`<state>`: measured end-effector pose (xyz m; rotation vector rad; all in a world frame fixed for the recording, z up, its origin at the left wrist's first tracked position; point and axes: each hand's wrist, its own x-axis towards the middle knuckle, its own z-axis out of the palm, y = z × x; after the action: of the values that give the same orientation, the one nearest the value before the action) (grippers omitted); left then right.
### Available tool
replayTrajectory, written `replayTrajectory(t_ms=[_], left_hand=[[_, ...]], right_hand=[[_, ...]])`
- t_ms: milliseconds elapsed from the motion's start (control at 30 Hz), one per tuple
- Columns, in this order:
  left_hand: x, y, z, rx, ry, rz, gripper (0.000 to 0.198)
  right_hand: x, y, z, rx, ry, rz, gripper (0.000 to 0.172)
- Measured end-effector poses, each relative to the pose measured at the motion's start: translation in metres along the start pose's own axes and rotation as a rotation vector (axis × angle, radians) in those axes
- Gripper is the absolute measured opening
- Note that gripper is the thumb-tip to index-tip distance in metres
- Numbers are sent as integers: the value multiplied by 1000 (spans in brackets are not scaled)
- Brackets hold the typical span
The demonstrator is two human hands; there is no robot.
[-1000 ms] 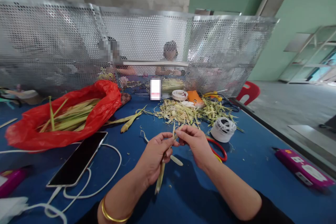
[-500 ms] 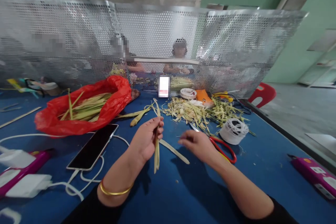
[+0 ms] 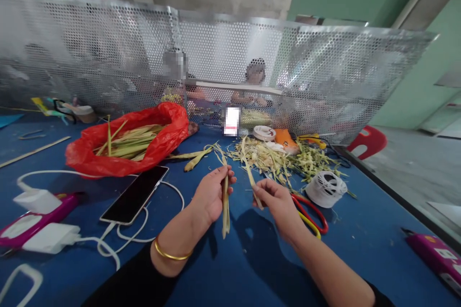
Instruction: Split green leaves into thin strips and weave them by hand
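Note:
My left hand (image 3: 211,196) is closed around a few pale yellow-green leaf strips (image 3: 225,216), held upright with their ends showing above and below the fingers. Between thumb and fingertips, my right hand (image 3: 279,206) pinches a single leaf strip (image 3: 248,165), which points up and away from me. The two hands are a short gap apart over the blue table (image 3: 230,273). Beside the right hand lie scissors with red and yellow handles (image 3: 317,216), their blades mostly hidden by the hand.
Left of the hands sits a red plastic bag (image 3: 86,153) of long leaves, with a phone (image 3: 135,196) and white charging cables nearer. A heap of leaf scraps (image 3: 262,158) and a white slotted round object (image 3: 326,189) are on the right. A perforated metal screen (image 3: 230,53) spans the back.
My right hand, bare half a second ago, has picked up the leaf strip that lay on the table between the hands. The left hand keeps its strips. The whole view has shifted slightly.

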<state>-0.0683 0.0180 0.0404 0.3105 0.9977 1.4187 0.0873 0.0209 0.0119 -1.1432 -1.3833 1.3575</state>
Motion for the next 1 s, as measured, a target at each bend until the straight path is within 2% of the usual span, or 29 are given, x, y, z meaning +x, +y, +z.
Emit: replayTrajectory(t_ms=[67,167,400,500,600,667,933,1000], left_hand=[[0,-2,1,-16,-9,-31,11],[0,-4,1,-38,-60,-92,16],[6,-5,-3,-135,-236,-149,17],[6,-5,-2,-190,-238,-158,17],[3,-4,1,-265,-181,-156,21],[2,-3,3,-313,-184,-138,24],[2,5,1,-430,-314,-186,27],[2,7,1,-466,-359,-218,26]], right_hand=[[-6,-4,5,101,-51,42,31],[-12,-6,11,124,-110,88,34],[-12,-5,11,113,-106,109,34],[-12,-3,14,160,-104,147,32],[-14,-2,17,187,-170,154,31],[-15,-2,18,199,-222,161,30],[-22,-11,13,283,-483,277,29],[-23,-10,13,310,-513,289,27]])
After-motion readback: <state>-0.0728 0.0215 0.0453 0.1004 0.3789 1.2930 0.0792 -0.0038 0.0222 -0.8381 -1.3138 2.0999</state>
